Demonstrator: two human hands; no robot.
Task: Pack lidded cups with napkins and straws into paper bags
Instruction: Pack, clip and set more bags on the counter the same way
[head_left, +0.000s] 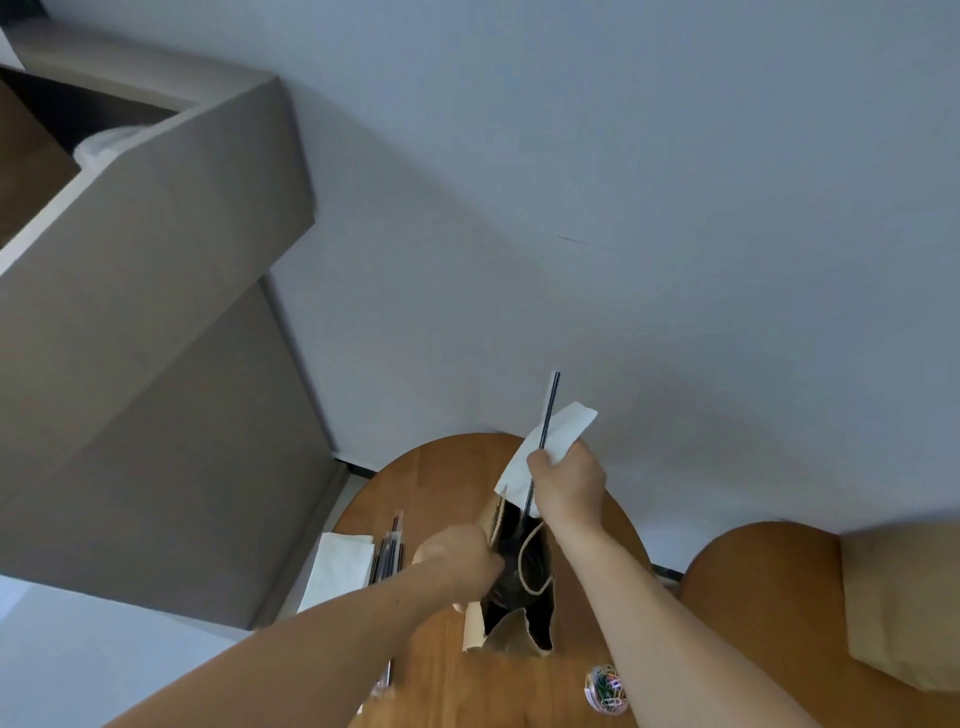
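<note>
Gripping straw (546, 413) and napkin (558, 431), right hand (569, 483) above bag (511, 634).

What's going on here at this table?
A person is packing a paper bag on a round wooden table. The left hand holds the bag's mouth open, while the right hand grips a black straw and a white napkin together above it, the straw's lower end dipping into the opening. More napkins and straws lie to the left. What is already inside is too dark to tell.

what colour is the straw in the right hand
Black, in the head view: a thin black straw the right hand grips with a white paper napkin.
</note>
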